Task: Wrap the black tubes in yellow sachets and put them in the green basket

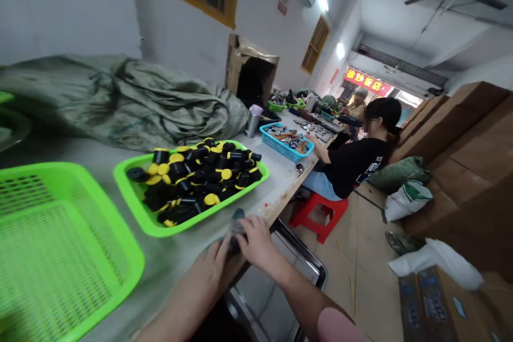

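Both hands meet at the table's front edge, over a small dark grey-blue thing [238, 214] that is blurred and mostly covered. My right hand [256, 239] is closed on it from the right, with part of the thing showing past the fingertips. From the other side my left hand [209, 270] has its fingers curled at the lower part of the same thing. Just beyond them lies a bright green basket [158, 231] heaped with black cylindrical parts with yellow caps [212, 171].
A second green basket [76, 224] stands at the left. Further along are a blue basket [282, 148] of small parts, a flask [253, 122] and crumpled green cloth [160, 101]. A co-worker [356, 165] sits on a red stool [316, 214]. Cartons [460, 155] line the right.
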Motion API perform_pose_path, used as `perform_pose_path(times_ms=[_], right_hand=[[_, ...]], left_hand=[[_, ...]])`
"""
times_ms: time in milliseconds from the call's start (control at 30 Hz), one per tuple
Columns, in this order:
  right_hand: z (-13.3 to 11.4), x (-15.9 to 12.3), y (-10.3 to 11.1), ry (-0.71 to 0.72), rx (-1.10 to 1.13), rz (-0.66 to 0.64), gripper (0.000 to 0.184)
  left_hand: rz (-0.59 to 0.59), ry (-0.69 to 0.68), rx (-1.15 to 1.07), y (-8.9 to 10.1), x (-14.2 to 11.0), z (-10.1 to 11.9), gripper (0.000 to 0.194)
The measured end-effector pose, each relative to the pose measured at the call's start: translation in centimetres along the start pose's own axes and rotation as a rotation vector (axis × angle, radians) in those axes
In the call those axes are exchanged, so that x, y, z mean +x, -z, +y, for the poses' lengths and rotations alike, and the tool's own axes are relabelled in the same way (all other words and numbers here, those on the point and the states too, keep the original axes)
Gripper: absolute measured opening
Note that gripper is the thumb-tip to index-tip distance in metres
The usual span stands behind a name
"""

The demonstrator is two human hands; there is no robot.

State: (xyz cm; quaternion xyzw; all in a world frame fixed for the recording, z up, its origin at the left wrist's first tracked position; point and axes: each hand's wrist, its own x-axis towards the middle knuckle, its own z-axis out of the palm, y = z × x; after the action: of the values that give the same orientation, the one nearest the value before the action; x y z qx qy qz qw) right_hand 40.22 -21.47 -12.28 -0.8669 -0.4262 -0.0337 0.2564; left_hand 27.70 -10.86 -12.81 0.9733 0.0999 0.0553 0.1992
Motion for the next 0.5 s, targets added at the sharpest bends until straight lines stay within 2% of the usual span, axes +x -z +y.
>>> perform_pose_path(times_ms=[67, 167, 267, 500], right_hand=[[1.1, -0.1, -1.0, 0.014, -0.024, -0.023, 0.020], [2.0, 0.2, -2.3, 0.051, -0.027, -0.055, 0.019], [2.6, 0.4, -3.1, 0.072, -0.006, -0.062, 0.019], [2.8, 0.5, -3.9, 0.035, 0.031, -0.018, 0.012]], left_hand=[[-0.061, -0.009, 0.139, 0.7, 2.8, 1.7, 0.060], [-0.149, 0.005, 0.241, 1.5, 4.6, 2.8, 0.054], [-0.236, 0.009, 0.221, 1.8, 4.8, 2.3, 0.053], [-0.209, 0.021, 0.283, 2.5, 4.1, 1.6, 0.054]])
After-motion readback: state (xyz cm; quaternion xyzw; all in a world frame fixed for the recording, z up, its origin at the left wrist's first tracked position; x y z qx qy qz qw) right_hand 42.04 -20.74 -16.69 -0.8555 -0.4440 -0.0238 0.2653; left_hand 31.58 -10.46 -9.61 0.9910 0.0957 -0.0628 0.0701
